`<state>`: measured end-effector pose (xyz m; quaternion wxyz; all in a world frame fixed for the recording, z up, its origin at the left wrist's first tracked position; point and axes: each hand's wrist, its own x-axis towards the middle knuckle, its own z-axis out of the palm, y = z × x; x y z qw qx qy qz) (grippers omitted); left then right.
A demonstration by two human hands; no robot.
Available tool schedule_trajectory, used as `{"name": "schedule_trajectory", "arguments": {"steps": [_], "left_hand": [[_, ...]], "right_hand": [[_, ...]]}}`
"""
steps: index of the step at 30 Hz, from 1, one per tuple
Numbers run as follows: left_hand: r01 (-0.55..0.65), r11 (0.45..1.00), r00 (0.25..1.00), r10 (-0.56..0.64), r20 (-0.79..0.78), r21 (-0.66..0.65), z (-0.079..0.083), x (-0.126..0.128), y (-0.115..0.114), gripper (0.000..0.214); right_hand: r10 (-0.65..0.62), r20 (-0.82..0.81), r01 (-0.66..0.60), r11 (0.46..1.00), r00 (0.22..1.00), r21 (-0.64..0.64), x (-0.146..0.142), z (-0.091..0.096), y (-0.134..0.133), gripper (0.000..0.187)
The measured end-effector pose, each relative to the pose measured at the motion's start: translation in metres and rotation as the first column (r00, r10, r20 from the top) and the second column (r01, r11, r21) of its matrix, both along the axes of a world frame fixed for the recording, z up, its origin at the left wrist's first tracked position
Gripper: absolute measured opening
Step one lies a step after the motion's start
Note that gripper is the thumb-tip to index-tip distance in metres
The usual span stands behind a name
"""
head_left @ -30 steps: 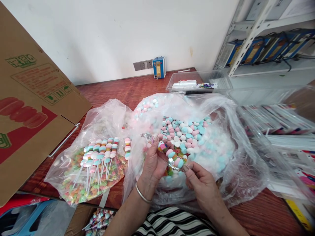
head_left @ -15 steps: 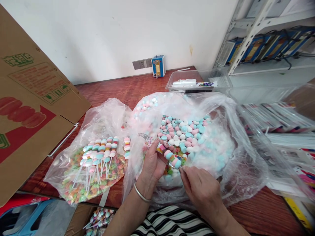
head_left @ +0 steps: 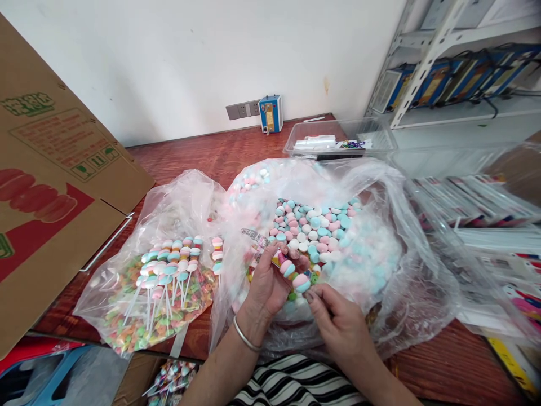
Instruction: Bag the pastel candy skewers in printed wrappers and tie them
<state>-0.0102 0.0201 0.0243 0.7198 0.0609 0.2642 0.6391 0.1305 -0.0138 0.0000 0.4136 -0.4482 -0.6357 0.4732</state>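
My left hand [head_left: 265, 285] is closed round the upper part of a candy skewer in a clear wrapper [head_left: 291, 273], stacked with pink, blue and white pieces. My right hand [head_left: 336, 321] pinches its lower end. Both hands hover over a large clear bag [head_left: 393, 293] full of pink, blue and white round candies [head_left: 315, 231]. To the left lies a second clear bag [head_left: 177, 203] with several finished candy skewers on white sticks [head_left: 171, 265] on top of colourful ring candies.
A big cardboard box [head_left: 54, 186] leans at the left. A clear plastic tub [head_left: 338, 144] stands behind the bags, a blue device [head_left: 270, 113] at the wall. Packaged cards under plastic [head_left: 477, 208] fill the right. More skewers [head_left: 169, 380] lie below the table edge.
The wrapped skewer and both hands have dropped slightly lower and closer together; my right hand's pinch has moved up to the skewer's bottom candy.
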Motion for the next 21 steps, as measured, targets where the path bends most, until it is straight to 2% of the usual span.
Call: {"name": "schedule_trajectory", "arguments": {"steps": [1,2,3,4,5,8,9,11,13,15,20,21], "left_hand": [[-0.01,1.0,1.0,0.01,0.005,-0.017,0.003,0.002,-0.002,0.026],[-0.019,0.999,1.0,0.019,0.006,-0.03,0.005,0.005,-0.003,0.025],[-0.024,0.999,1.0,0.024,0.003,-0.037,0.006,0.007,-0.005,0.025],[-0.017,0.999,1.0,0.017,-0.002,-0.039,0.007,0.008,-0.006,0.025],[0.002,0.999,1.0,-0.002,-0.008,-0.039,0.007,0.009,-0.008,0.024],[0.037,0.998,0.998,-0.038,-0.039,-0.044,0.003,0.007,-0.007,0.023],[0.011,0.999,0.998,-0.014,-0.055,-0.048,0.001,0.005,-0.005,0.022],[-0.104,0.994,0.991,0.1,-0.084,-0.039,-0.002,0.0,0.0,0.021],[-0.22,0.975,0.971,0.218,-0.095,-0.016,-0.002,-0.005,0.005,0.019],[-0.267,0.964,0.96,0.266,-0.092,0.0,0.0,-0.01,0.008,0.014],[-0.202,0.979,0.972,0.199,-0.127,-0.013,0.008,-0.008,0.007,0.016],[-0.204,0.979,0.969,0.199,-0.147,-0.019,0.009,-0.005,0.007,0.018]], "right_hand": [[-0.066,0.138,0.032,0.971,0.988,0.238,0.0,-0.003,0.001,0.027],[-0.142,0.239,0.026,0.901,0.961,0.433,0.001,-0.006,0.001,0.024],[-0.208,0.295,0.006,0.826,0.933,0.564,0.001,-0.009,0.002,0.022],[-0.242,0.322,-0.015,0.778,0.915,0.629,0.002,-0.011,0.003,0.021],[-0.248,0.331,-0.024,0.768,0.91,0.64,0.002,-0.013,0.003,0.021],[-0.198,0.316,0.004,0.852,0.928,0.523,0.005,-0.017,0.003,0.022],[-0.187,0.31,0.014,0.874,0.932,0.486,0.006,-0.017,0.002,0.022],[-0.187,0.311,0.019,0.882,0.932,0.471,0.008,-0.018,0.001,0.021],[-0.194,0.302,0.02,0.869,0.933,0.495,0.008,-0.018,0.001,0.019],[-0.192,0.281,0.017,0.851,0.94,0.525,0.007,-0.018,0.001,0.015],[-0.217,0.304,-0.042,0.748,0.927,0.663,0.006,-0.018,0.001,0.012],[-0.229,0.307,-0.038,0.743,0.924,0.668,0.005,-0.018,0.0,0.012]]}}
